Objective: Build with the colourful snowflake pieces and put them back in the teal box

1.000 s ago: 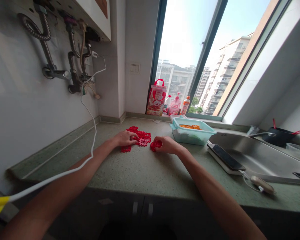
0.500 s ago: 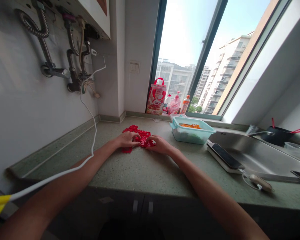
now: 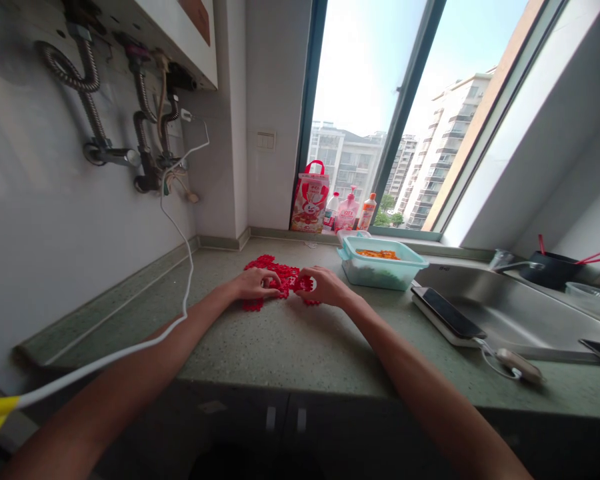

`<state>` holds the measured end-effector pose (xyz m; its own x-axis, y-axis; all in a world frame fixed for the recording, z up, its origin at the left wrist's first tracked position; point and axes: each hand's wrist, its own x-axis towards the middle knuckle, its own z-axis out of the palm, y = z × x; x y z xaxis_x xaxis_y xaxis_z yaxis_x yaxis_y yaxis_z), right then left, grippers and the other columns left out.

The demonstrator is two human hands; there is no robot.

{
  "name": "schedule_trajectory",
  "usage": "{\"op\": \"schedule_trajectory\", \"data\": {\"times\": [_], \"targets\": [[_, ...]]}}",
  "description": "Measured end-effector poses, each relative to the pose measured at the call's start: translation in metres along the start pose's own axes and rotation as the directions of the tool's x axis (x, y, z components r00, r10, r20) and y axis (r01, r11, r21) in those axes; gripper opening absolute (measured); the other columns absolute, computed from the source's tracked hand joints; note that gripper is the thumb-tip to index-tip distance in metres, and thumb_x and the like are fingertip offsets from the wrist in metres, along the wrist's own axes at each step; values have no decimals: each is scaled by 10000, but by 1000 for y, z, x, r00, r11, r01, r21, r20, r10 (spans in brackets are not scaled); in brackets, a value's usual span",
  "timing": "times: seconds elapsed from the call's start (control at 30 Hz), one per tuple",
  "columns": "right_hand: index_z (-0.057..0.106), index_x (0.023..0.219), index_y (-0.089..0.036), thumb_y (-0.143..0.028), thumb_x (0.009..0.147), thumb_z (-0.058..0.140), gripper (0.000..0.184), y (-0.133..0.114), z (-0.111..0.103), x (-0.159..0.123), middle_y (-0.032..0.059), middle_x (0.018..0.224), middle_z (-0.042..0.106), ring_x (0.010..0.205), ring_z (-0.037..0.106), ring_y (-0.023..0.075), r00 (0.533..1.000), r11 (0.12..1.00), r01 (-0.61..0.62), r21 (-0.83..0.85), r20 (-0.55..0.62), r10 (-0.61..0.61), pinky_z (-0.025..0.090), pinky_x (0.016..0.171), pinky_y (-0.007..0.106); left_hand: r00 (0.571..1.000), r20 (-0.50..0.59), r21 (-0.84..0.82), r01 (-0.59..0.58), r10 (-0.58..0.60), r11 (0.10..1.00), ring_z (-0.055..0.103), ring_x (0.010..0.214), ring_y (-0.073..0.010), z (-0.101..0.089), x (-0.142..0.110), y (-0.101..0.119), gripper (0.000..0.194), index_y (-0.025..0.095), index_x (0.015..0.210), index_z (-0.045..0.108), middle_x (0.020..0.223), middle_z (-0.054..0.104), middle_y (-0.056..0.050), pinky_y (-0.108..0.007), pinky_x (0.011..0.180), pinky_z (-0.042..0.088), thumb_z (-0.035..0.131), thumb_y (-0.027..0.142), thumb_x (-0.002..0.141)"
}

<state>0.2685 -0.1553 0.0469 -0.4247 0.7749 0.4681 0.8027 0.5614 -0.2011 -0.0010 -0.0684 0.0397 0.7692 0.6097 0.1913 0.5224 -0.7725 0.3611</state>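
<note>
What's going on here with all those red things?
A person is handling notched red pieces on the counter. The right hand has one red piece between its thumb and fingers. The left hand is right at the other pieces, though whether it grips one is hard to tell. Beyond the right hand stands an open pale-blue tub with orange things inside.

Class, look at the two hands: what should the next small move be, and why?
Probably ease the red piece at the right hand toward the second piece by the left hand, lining up their edges. The pieces are close together and their visible edges look notched, so they might interlock; whether they already touch is unclear.
</note>
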Motion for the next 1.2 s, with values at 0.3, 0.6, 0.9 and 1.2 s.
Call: {"op": "schedule_trajectory", "data": {"times": [0.3,0.6,0.9,1.2], "targets": [[733,1016,-254,-369,743,866,325,14,-20,-15,10,949,776,848,705,189,934,971,-220,91,308,183,489,732,255,1000,-3,-41,25,-26,999,612,730,-162,0,-1,-1,429,236,1110,790,806,702,-21,-233,677,426,606,563,903],[717,988,-230,-425,769,830,314,28,-20,-17,7,840,750,722,658,157,954,968,-251,25,177,242,447,660,243,999,8,29,37,-37,999,631,740,-176,-5,-4,3,552,271,1221,765,827,715,-10,-245,684,425,698,641,818],[667,1093,-235,-418,842,784,331,-7,1,-1,34,980,734,845,656,172,995,992,-4,129,-100,17,495,807,283,1000,23,79,18,-20,997,678,835,-197,-3,-4,11,478,282,1256,758,990,782,-36,-256,769,461,652,558,880],[642,1186,-233,-507,860,776,447,-31,39,11,87,1058,717,1006,654,249,999,1000,-21,-10,28,21,486,888,344,993,-90,214,96,-78,972,720,913,-204,3,2,-8,361,282,1195,788,1030,806,-34,-264,887,502,591,358,902]]}}
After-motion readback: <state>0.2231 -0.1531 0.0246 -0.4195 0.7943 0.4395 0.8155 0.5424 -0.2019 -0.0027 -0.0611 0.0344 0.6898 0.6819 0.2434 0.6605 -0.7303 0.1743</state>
